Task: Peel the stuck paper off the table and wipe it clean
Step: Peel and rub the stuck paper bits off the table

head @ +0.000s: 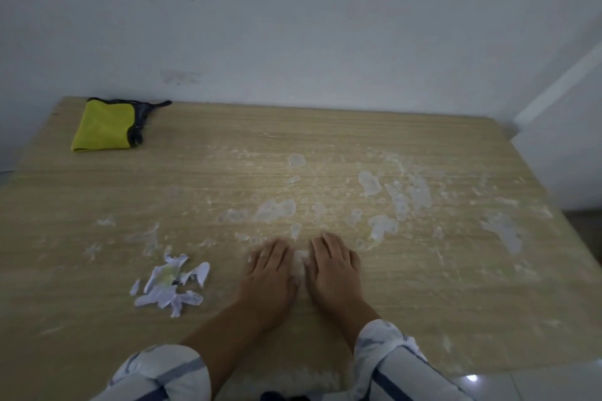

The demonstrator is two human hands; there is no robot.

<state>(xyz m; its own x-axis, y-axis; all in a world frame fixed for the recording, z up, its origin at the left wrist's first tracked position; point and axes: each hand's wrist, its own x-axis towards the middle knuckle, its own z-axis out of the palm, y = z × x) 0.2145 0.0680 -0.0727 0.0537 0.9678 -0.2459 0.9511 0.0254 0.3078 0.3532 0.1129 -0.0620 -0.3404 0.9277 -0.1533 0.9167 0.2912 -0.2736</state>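
Note:
A light wood table (pixel 97 198) carries patches of stuck white paper residue (pixel 275 209), densest toward the right (pixel 407 195). My left hand (pixel 270 270) and my right hand (pixel 335 267) lie palm down side by side near the front middle, fingers pressed on the surface. A small white paper patch (pixel 301 255) shows between them. Neither hand holds anything I can see. A pile of torn white paper scraps (pixel 171 283) lies to the left of my left hand. A folded yellow cloth (pixel 104 125) with a dark edge rests at the far left corner.
A pale wall (pixel 293 26) runs right behind the table's far edge. The table's right edge (pixel 553 205) drops to a tiled floor (pixel 553 384). My striped sleeves (pixel 400 365) sit at the front edge.

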